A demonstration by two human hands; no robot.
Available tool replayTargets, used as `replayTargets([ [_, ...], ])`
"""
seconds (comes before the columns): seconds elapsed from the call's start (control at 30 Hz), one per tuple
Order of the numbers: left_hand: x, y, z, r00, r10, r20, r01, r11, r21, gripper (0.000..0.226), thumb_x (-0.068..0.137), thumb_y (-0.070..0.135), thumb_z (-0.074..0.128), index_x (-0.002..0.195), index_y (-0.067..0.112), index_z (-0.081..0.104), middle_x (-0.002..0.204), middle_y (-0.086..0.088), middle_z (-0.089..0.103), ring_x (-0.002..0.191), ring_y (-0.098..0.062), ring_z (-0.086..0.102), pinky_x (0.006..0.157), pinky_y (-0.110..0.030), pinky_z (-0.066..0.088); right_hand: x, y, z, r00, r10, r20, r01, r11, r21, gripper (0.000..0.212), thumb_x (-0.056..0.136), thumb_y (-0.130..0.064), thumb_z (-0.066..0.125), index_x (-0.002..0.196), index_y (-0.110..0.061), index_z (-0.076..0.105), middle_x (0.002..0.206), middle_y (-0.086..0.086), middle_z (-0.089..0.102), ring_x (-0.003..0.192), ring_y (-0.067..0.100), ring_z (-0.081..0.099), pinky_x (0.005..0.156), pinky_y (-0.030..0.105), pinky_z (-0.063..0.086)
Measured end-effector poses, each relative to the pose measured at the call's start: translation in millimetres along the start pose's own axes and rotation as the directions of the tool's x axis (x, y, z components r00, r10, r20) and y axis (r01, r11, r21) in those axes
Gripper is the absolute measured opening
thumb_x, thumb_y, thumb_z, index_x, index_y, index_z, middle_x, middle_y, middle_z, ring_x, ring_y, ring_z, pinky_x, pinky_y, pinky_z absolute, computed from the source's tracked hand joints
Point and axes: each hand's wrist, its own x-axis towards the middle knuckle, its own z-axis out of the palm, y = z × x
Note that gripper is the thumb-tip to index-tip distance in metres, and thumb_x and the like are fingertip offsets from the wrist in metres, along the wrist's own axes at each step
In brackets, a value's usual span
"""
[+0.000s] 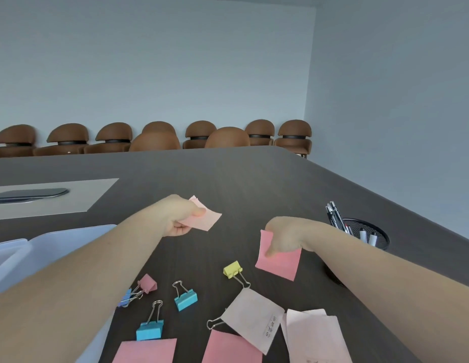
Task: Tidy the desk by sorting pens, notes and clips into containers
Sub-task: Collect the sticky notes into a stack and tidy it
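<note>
My left hand (pixel 179 218) pinches a pale pink note (pixel 204 218) above the middle of the dark desk. My right hand (pixel 285 237) grips a brighter pink note (pixel 280 265) by its top edge, lifted just over the desk. Several binder clips lie near me: yellow (pixel 232 268), pink (pixel 147 283), blue partly under my arm (pixel 124 297), and two teal ones (pixel 186 299) (pixel 149 330). More notes rest at the front edge: pink (pixel 146 351), pink (pixel 232 348), pale (pixel 254 318), pale (pixel 314 336). A black mesh cup (pixel 369 233) holds pens (pixel 335 214) at right.
A translucent white box (pixel 57 239) sits at the left, partly under my left arm. A grey mat with a dark flat device (pixel 31 193) lies at far left. Brown chairs (pixel 228 137) line the far side. The desk's right edge runs diagonally past the mesh cup.
</note>
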Motion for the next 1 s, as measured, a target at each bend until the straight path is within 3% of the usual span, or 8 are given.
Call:
replayTargets([
  [0.13, -35.4, 5.2, 5.9, 0.997, -0.027, 0.072, 0.020, 0.995, 0.097, 0.010, 0.088, 0.010, 0.065, 0.089, 0.013, 0.055, 0.085, -0.004, 0.064, 0.073, -0.012, 0.059, 0.060, -0.023, 0.043, -26.1, 2.5, -0.4, 0.992, -0.040, 0.120, 0.047, 0.997, -0.055, 0.025, 0.087, -0.027, 0.064, 0.106, -0.013, 0.057, 0.098, 0.002, 0.054, 0.089, 0.024, 0.053, 0.076, 0.031, 0.044],
  [0.33, -82.5, -10.6, 36.5, 0.968, -0.119, 0.223, 0.051, 0.956, 0.288, 0.022, 0.086, 0.011, 0.069, 0.105, 0.006, 0.060, 0.091, -0.005, 0.068, 0.078, -0.013, 0.064, 0.058, -0.023, 0.048, -68.8, 9.5, 4.9, 0.925, -0.171, 0.338, 0.150, 0.985, 0.087, 0.014, 0.085, -0.021, 0.067, 0.099, -0.018, 0.065, 0.091, -0.002, 0.067, 0.086, 0.020, 0.064, 0.076, 0.028, 0.051],
  [0.47, -103.8, -22.7, 58.5, 0.939, -0.132, 0.318, -0.003, 0.921, 0.389, 0.018, 0.085, 0.012, 0.071, 0.100, 0.006, 0.063, 0.097, -0.006, 0.067, 0.085, -0.015, 0.064, 0.065, -0.021, 0.051, -88.6, 10.8, 16.6, 0.894, -0.206, 0.398, 0.204, 0.978, 0.047, 0.024, 0.085, -0.021, 0.068, 0.108, -0.013, 0.066, 0.092, -0.002, 0.066, 0.090, 0.021, 0.064, 0.085, 0.033, 0.052],
  [0.53, -112.9, -28.4, 69.0, 0.928, -0.116, 0.355, -0.063, 0.889, 0.454, 0.012, 0.085, 0.013, 0.070, 0.092, 0.008, 0.062, 0.094, -0.005, 0.067, 0.088, -0.017, 0.064, 0.073, -0.024, 0.051, -94.9, 11.0, 23.0, 0.898, -0.195, 0.395, 0.210, 0.978, 0.004, 0.031, 0.086, -0.022, 0.068, 0.113, -0.007, 0.065, 0.097, 0.002, 0.067, 0.090, 0.020, 0.062, 0.075, 0.027, 0.051],
  [0.67, -124.8, -39.3, 87.6, 0.934, 0.001, 0.357, -0.293, 0.575, 0.764, 0.029, 0.085, 0.026, 0.067, 0.106, 0.007, 0.064, 0.096, -0.004, 0.061, 0.087, -0.021, 0.057, 0.076, -0.029, 0.045, -98.7, 10.7, 36.9, 0.934, -0.161, 0.318, 0.249, 0.932, -0.262, 0.035, 0.085, -0.034, 0.066, 0.107, -0.008, 0.061, 0.109, 0.007, 0.061, 0.089, 0.021, 0.053, 0.056, 0.022, 0.038],
  [0.8, -122.8, -45.8, 97.9, 0.904, 0.096, 0.417, -0.424, 0.337, 0.841, 0.040, 0.084, 0.028, 0.068, 0.117, 0.006, 0.063, 0.114, -0.006, 0.060, 0.095, -0.019, 0.048, 0.080, -0.030, 0.044, -96.7, 16.4, 45.4, 0.962, -0.127, 0.243, 0.215, 0.900, -0.380, 0.049, 0.088, -0.032, 0.063, 0.126, -0.005, 0.050, 0.129, 0.014, 0.050, 0.106, 0.031, 0.055, 0.068, 0.029, 0.040],
  [0.93, -110.7, -48.9, 96.2, 0.806, 0.132, 0.577, -0.591, 0.225, 0.775, 0.024, 0.081, 0.031, 0.071, 0.097, 0.015, 0.064, 0.151, 0.003, 0.035, 0.144, -0.016, 0.017, 0.117, -0.038, 0.024, -102.0, 14.6, 43.9, 0.958, -0.138, 0.253, 0.224, 0.908, -0.354, 0.046, 0.086, -0.032, 0.066, 0.119, -0.002, 0.055, 0.099, 0.007, 0.051, 0.086, 0.023, 0.046, 0.051, 0.025, 0.031],
  [1.0, -106.5, -49.0, 96.6, 0.776, 0.066, 0.627, -0.629, 0.150, 0.763, 0.020, 0.077, 0.034, 0.072, 0.085, 0.019, 0.061, 0.139, 0.001, 0.047, 0.140, -0.022, 0.031, 0.111, -0.046, 0.035, -100.5, 14.6, 43.5, 0.960, -0.130, 0.249, 0.212, 0.917, -0.338, 0.042, 0.084, -0.030, 0.068, 0.114, -0.002, 0.055, 0.094, 0.005, 0.050, 0.084, 0.023, 0.046, 0.051, 0.025, 0.031],
])
